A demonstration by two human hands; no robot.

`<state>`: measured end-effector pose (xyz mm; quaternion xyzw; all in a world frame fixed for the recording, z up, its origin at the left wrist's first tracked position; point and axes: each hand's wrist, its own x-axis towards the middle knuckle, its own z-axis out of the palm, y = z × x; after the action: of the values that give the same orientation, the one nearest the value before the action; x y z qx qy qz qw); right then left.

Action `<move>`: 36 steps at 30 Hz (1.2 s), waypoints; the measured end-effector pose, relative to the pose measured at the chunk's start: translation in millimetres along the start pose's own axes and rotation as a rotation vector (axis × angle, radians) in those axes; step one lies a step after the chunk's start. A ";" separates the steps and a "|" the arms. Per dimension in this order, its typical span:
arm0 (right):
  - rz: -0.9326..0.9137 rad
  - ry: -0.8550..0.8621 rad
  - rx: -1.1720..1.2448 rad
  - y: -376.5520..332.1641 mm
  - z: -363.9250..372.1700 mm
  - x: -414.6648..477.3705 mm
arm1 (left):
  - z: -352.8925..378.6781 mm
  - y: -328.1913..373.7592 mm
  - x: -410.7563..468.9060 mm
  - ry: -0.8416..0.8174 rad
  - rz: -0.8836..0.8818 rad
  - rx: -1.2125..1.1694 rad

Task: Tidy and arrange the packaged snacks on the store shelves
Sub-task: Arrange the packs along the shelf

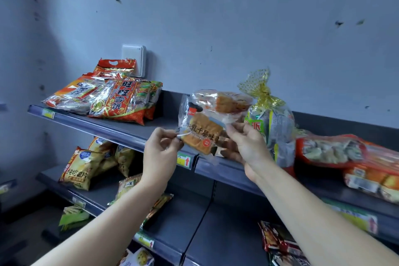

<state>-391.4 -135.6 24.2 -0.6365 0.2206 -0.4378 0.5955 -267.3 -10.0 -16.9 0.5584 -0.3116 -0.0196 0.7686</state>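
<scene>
- While I hold it up in front of the dark grey metal top shelf [164,120], the clear plastic packet of golden sliced toast [201,134] hangs between my two hands. Its printed face is toward me, just above the shelf's front lip and, as far as I can tell, not resting on it.
- Its long axis runs more upright than level, leaning a little, with the sealed ends at top and bottom.
- My left hand [160,147] lies to the packet's left, with thumb and forefinger closed in a pinch on the film at that edge and the other fingers curled behind.
- My right hand [246,142] lies to its right, fingers curled round the right edge. The packet spans the gap between the two grips, and neither hand is the nearer.
- Behind and above it lies a second clear packet of orange-brown bread [222,101]; whether the two touch I cannot tell.
- Just to the right stands a clear bag tied with gold ribbon [269,119].
- To set the toast down, I judge the move goes forward and down onto the bare stretch of shelf between the red rice-cracker bags [121,103] on the left and the ribbon-tied bag.
</scene>
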 end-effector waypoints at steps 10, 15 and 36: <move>-0.116 0.310 -0.402 2.6 -57.7 -78.5 | 9.9 -7.5 -69.5 -0.488 -0.266 -0.082; -0.068 0.390 -0.534 13.1 -92.5 -128.4 | 25.0 -22.4 -105.0 -0.549 -0.283 0.022; 0.387 0.546 -0.594 51.1 -323.2 -283.8 | 201.9 -61.3 -302.4 -0.851 -0.551 0.195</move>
<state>-791.6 -100.4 -137.8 -0.5880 0.6009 -0.3878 0.3778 -592.3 -89.6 -171.7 0.6315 -0.4384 -0.4175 0.4844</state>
